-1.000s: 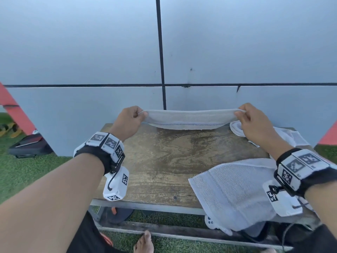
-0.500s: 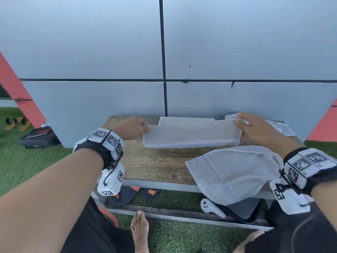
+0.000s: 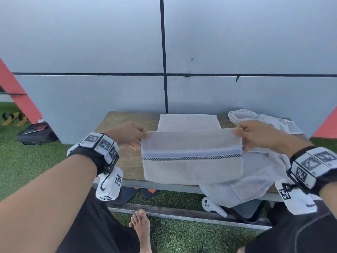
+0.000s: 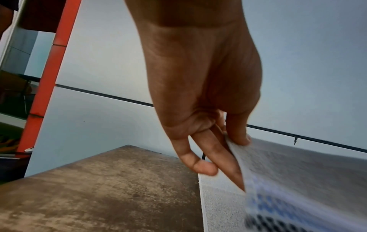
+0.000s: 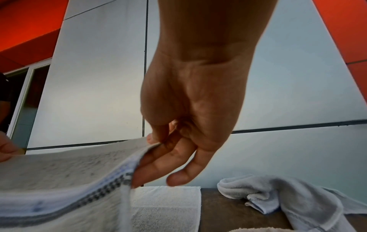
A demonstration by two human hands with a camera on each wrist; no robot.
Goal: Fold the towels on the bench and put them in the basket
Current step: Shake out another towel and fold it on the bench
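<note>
I hold a beige towel (image 3: 191, 167) with a blue and black checked stripe stretched between both hands above the wooden bench (image 3: 127, 157). My left hand (image 3: 131, 134) pinches its upper left corner, thumb on top (image 4: 238, 138). My right hand (image 3: 253, 134) pinches the upper right corner (image 5: 157, 141). The towel (image 5: 59, 180) hangs down over the bench's front edge. Behind it a folded white towel (image 3: 187, 121) lies flat on the bench. A crumpled pale towel (image 3: 260, 168) lies at the right (image 5: 288, 196). No basket is in view.
A grey panelled wall (image 3: 164, 52) stands right behind the bench. Under the bench lie slippers (image 3: 125, 194), a white controller (image 3: 211, 206) and a dark case. My bare foot (image 3: 142, 225) rests on green turf. A dark bag (image 3: 34, 134) sits at the left.
Both hands drew the towel from the bench's back edge toward me and lowered it; it now hangs with the striped face showing, uncovering the folded white towel behind.
</note>
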